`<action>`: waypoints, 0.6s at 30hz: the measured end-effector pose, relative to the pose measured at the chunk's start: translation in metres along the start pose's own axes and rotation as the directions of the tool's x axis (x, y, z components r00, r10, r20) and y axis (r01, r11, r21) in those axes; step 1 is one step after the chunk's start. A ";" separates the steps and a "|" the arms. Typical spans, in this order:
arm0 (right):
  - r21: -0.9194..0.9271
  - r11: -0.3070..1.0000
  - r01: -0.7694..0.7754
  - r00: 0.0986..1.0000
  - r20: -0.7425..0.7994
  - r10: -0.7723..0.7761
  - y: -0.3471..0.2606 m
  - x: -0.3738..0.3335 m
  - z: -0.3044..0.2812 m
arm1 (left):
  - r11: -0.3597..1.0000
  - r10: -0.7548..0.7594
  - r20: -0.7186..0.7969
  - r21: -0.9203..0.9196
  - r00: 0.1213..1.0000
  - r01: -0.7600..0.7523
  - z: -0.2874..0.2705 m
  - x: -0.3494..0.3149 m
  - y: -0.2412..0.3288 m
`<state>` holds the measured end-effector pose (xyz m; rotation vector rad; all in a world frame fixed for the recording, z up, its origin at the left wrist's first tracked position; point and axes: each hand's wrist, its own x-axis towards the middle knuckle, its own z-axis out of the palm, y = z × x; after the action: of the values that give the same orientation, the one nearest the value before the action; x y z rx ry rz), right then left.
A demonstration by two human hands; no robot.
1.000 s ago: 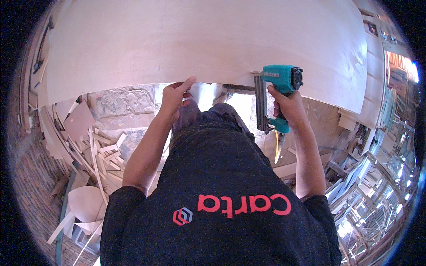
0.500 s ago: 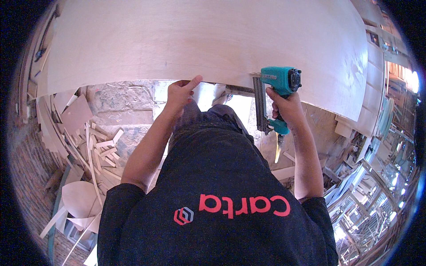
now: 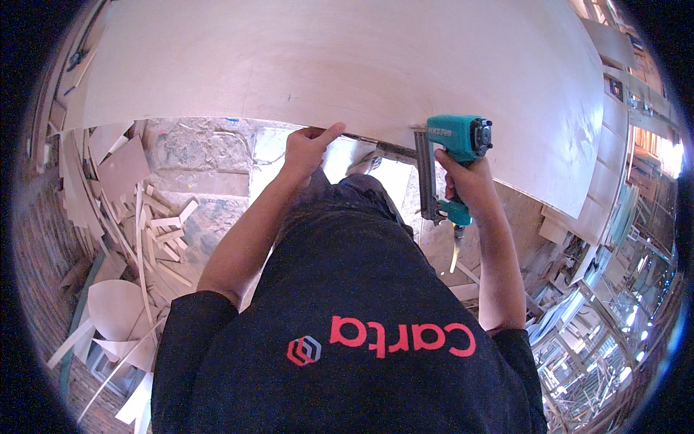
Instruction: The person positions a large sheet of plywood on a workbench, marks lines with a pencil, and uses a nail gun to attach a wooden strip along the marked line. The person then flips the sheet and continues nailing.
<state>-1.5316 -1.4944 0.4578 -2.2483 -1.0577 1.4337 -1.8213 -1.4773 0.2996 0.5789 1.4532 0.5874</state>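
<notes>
A broad pale plywood sheet [image 3: 325,58] lies across the far side, its near edge toward me. My left hand [image 3: 307,153] is closed on that edge, thumb on the top face and fingers curled underneath, where they are hidden. To its right, my right hand [image 3: 471,182] wraps round the handle of a teal nail gun [image 3: 457,136]. The gun's nose meets the sheet close to the near edge, and its dark magazine points back toward me. A yellowish air hose [image 3: 455,254] hangs from the handle's lower end.
Wood offcuts [image 3: 168,231] lie heaped on the floor at the left, beside leaning thin boards [image 3: 87,188]. A curved pale panel [image 3: 116,309] stands nearer me. More stacked boards and wooden frames [image 3: 578,333] fill the right side. Beneath the sheet's edge is a rough floor [image 3: 195,152].
My left hand has shifted slightly right along the sheet's edge. The nail gun stays at nearly the same spot on the sheet, in my right hand. The whole view has turned a little.
</notes>
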 end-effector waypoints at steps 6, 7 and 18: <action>-0.071 0.994 0.086 0.995 0.058 -0.082 -0.019 0.008 0.021 | 1.000 -0.021 0.012 0.004 1.000 0.021 0.001 -0.002 0.006; -0.076 0.993 0.093 0.994 0.058 -0.089 -0.022 0.009 0.024 | 1.000 -0.011 0.011 0.010 1.000 0.011 0.001 -0.001 0.005; -0.173 0.977 0.126 0.991 0.069 -0.116 -0.034 0.009 0.026 | 0.998 -0.005 0.014 0.069 1.000 0.004 0.001 -0.002 0.005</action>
<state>-1.5674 -1.4683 0.4593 -2.2263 -1.3657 1.4134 -1.8210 -1.4754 0.3043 0.6329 1.4651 0.5304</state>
